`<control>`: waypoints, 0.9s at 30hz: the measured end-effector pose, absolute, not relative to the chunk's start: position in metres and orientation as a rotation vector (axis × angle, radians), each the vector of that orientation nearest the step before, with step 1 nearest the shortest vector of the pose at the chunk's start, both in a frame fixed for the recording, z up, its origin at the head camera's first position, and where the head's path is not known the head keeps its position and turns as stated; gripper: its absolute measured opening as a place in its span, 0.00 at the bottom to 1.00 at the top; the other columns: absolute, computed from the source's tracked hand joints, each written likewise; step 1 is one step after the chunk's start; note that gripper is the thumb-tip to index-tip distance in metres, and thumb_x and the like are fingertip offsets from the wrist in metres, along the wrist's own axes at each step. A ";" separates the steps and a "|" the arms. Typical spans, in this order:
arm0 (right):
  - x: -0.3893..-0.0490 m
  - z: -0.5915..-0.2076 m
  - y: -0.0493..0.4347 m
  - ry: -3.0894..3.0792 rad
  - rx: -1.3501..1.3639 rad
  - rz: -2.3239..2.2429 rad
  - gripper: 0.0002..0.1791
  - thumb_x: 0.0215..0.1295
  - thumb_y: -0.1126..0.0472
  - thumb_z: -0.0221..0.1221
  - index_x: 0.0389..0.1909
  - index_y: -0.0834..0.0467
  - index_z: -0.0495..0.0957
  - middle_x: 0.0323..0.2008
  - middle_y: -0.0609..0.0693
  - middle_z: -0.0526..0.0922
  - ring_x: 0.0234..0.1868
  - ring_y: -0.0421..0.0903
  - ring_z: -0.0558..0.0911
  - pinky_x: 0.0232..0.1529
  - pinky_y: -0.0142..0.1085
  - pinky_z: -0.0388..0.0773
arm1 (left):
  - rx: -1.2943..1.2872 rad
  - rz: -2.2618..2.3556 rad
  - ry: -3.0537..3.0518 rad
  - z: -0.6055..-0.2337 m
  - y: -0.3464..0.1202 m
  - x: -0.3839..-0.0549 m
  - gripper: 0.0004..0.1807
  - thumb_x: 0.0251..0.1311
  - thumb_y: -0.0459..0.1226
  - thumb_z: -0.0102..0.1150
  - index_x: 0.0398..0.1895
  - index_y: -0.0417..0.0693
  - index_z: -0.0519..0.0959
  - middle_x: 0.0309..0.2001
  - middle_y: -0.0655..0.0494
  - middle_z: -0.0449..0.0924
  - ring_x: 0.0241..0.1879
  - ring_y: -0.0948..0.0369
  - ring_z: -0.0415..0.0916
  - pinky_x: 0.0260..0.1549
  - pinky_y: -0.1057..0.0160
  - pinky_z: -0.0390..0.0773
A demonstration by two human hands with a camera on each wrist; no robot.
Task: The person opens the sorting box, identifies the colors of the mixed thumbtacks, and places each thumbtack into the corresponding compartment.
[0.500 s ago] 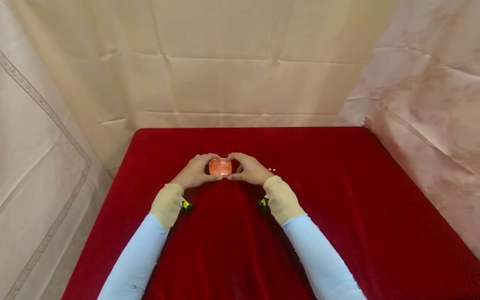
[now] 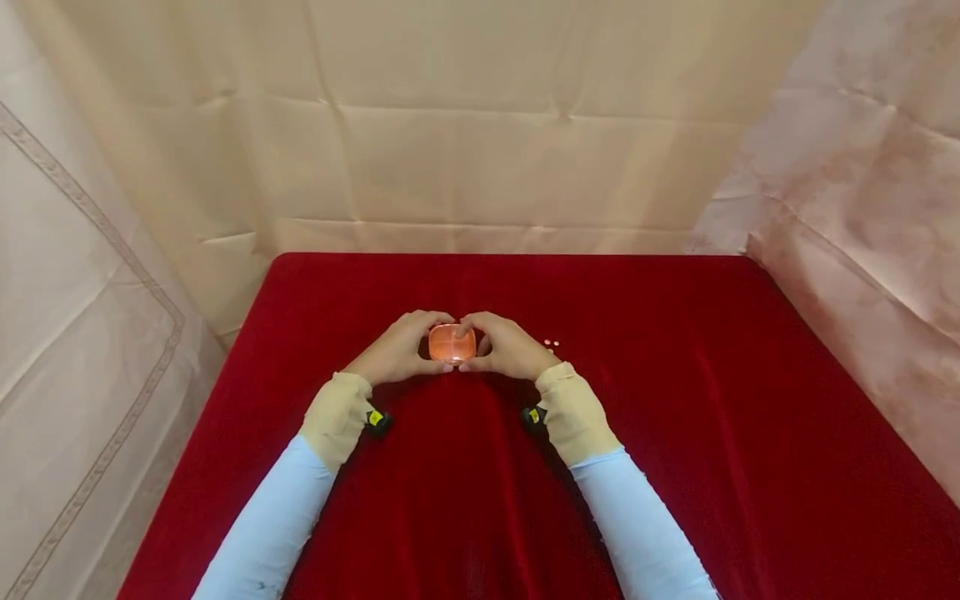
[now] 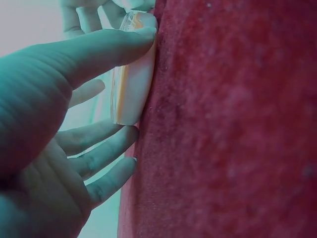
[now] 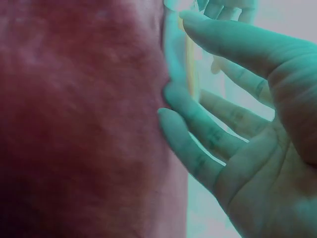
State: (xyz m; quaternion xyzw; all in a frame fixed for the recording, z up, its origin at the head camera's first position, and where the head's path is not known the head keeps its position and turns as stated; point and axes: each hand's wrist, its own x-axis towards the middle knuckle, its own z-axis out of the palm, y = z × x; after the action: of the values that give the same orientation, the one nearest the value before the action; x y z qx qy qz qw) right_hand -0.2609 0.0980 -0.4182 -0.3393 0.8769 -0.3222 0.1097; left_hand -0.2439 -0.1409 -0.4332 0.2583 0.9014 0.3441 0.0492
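Note:
A small orange pill box (image 2: 441, 345) with rounded corners and a clear rim lies on the red cloth between both hands. My left hand (image 2: 393, 348) grips its left side, thumb along the near edge and fingers at the far edge. From the right, my right hand (image 2: 513, 347) holds it the same way, one finger lying over the top. In the left wrist view the thumb presses the pale side of the pill box (image 3: 136, 84). The right wrist view shows the right thumb at the rim of the pill box (image 4: 189, 64), part of it hidden by fingers.
A few tiny pale tablets (image 2: 551, 343) lie on the cloth just beyond the right wrist. The red-covered table (image 2: 637, 500) reaches to a beige curtain (image 2: 450, 167) at the back, with pale drapes on both sides.
The whole head view has shifted slightly. A right-hand finger now lies across the top of the pill box, and another tablet shows beside the right wrist. Both hands stay at the box.

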 end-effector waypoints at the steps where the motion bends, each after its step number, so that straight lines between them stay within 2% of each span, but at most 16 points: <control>1: -0.260 -0.419 0.098 2.581 -1.005 -0.955 0.26 0.59 0.58 0.76 0.56 0.55 0.77 0.57 0.51 0.77 0.38 0.44 0.82 0.44 0.35 0.80 | 0.781 1.054 2.744 -0.433 -0.142 -0.243 0.40 0.55 0.45 0.79 0.70 0.48 0.71 0.63 0.50 0.74 0.62 0.51 0.69 0.63 0.46 0.71; 8: -0.257 -0.426 0.097 2.556 -0.985 -1.008 0.25 0.58 0.59 0.76 0.54 0.52 0.78 0.61 0.49 0.77 0.39 0.43 0.82 0.44 0.35 0.80 | 0.725 1.084 2.731 -0.433 -0.146 -0.236 0.43 0.54 0.44 0.80 0.72 0.47 0.69 0.57 0.51 0.77 0.56 0.53 0.74 0.58 0.47 0.74; 19: -0.260 -0.420 0.106 2.547 -1.003 -1.004 0.25 0.56 0.59 0.77 0.53 0.51 0.79 0.50 0.46 0.79 0.35 0.42 0.81 0.41 0.36 0.80 | 0.777 1.029 2.759 -0.424 -0.139 -0.231 0.43 0.55 0.47 0.78 0.72 0.47 0.68 0.55 0.52 0.77 0.55 0.54 0.72 0.56 0.51 0.75; 27: -0.258 -0.413 0.118 2.526 -1.015 -0.984 0.22 0.56 0.58 0.77 0.50 0.52 0.81 0.47 0.46 0.80 0.34 0.44 0.81 0.39 0.38 0.80 | 0.802 0.990 2.753 -0.420 -0.129 -0.229 0.44 0.53 0.47 0.80 0.71 0.45 0.69 0.53 0.53 0.79 0.54 0.55 0.73 0.56 0.52 0.75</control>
State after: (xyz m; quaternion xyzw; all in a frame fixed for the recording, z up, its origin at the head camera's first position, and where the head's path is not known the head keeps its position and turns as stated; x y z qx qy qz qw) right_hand -0.2580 0.1177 -0.4126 -0.3479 0.8661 -0.3373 0.1232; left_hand -0.2290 -0.1289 -0.4203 0.2640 0.9062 0.3258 0.0538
